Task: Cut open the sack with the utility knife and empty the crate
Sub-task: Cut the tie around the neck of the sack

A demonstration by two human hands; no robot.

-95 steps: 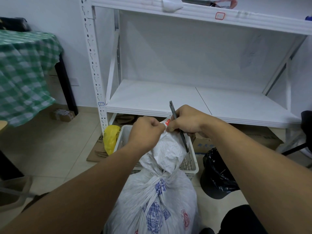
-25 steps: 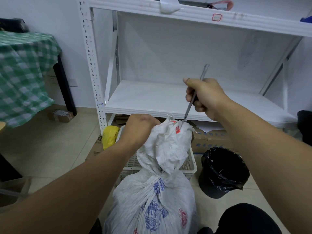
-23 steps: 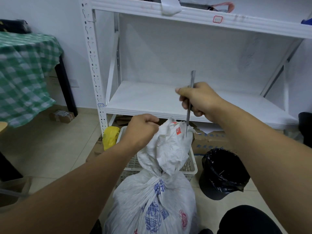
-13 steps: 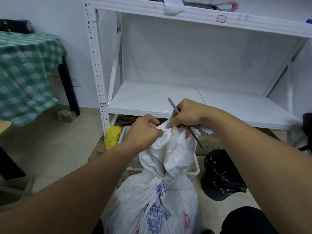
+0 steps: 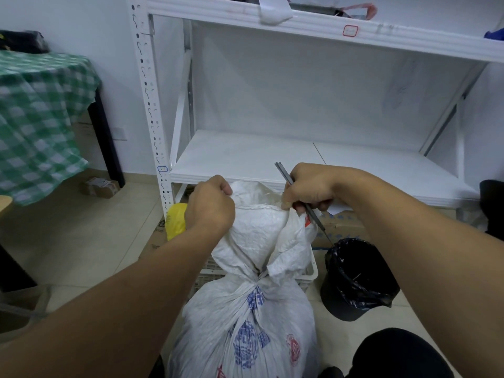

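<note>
Black bin (image 5: 338,306) beside white shelving (image 5: 245,159); checked tablecloth (image 5: 41,118) left.

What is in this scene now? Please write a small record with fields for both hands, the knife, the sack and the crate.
sack: white, woven, upright, neck tied
crate: white, behind the sack, mostly hidden
left hand: grips the sack's top edge
right hand: grips the utility knife, tip pointing down beside the sack
bin: black, lined, right of the crate

Crate (image 5: 313,270) mostly behind sack (image 5: 253,236) (contents unseen)
</note>
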